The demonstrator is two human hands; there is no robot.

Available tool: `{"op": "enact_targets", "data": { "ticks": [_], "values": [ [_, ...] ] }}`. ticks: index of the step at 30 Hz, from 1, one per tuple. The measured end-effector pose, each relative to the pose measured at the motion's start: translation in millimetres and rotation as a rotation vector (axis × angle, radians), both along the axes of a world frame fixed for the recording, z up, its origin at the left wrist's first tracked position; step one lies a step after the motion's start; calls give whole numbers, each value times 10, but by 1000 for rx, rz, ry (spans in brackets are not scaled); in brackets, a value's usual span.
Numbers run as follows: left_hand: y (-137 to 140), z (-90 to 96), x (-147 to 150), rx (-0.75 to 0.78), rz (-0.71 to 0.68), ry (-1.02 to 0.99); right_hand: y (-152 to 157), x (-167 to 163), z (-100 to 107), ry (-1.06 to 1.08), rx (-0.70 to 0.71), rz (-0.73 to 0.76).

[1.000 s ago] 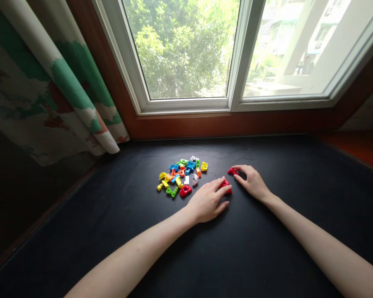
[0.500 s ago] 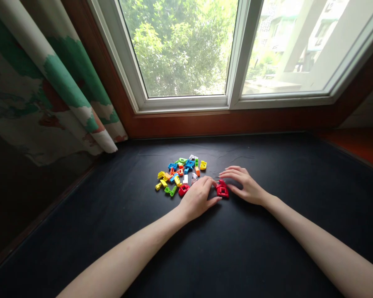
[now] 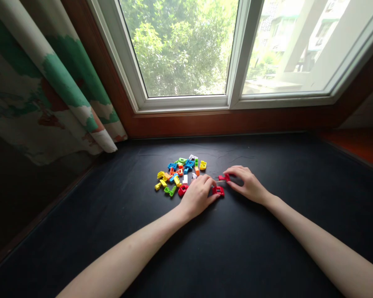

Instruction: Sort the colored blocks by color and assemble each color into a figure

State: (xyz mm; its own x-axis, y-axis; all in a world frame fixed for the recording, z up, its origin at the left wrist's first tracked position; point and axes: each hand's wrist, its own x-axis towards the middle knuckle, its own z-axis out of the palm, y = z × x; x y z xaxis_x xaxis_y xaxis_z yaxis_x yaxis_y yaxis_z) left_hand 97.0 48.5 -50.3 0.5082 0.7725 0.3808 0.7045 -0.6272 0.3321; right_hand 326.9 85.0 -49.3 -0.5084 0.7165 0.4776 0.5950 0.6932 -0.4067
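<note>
Between the thumb and fingers of my left hand (image 3: 199,193) is a red plastic block with a square opening (image 3: 218,191), resting on the dark tabletop. My right hand (image 3: 248,184) pinches a smaller red plastic piece (image 3: 224,177) just beyond that block; the two red pieces look apart. Left of my left hand lies a loose pile of coloured plastic pieces, among them a red one (image 3: 182,190), a white one (image 3: 185,179), a green one (image 3: 170,191) and a blue one (image 3: 190,163). My left hand partly hides the pile's right side.
The dark tabletop (image 3: 186,256) runs up to a wooden sill (image 3: 236,123) under a window. A yellow piece (image 3: 203,165) sits at the pile's far right. A patterned curtain (image 3: 81,99) hangs down to the table on the left.
The red pieces were together between my hands; now one is in my right hand's fingers, and the other has shifted slightly left into my left hand's grip.
</note>
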Motion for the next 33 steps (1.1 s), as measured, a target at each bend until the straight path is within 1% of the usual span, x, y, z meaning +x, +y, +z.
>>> {"op": "enact_targets", "data": {
  "ticks": [3, 5, 10, 13, 18, 22, 28, 33],
  "values": [
    [5, -8, -8, -20, 68, -14, -37, 26, 43, 136, -42, -64],
    [3, -16, -21, -25, 80, -40, -99, 23, 52, 175, -82, -43],
    [-20, -35, -66, -15, 36, -99, -304, -8, 22, 75, -129, 55],
    [-21, -45, -83, -19, 25, -131, -358, -21, 22, 17, -142, 74],
    [2, -73, -90, -45, 7, -169, -333, -29, 34, -48, -115, 59],
    [6, -75, -91, -60, -23, -157, -306, -22, 15, -51, -98, 80],
    [3, -42, -86, -48, -73, -144, -305, -21, 0, -41, -101, 72],
    [20, -59, -90, -24, -104, -158, -309, -31, 3, -47, -113, 55]
  ]
}}
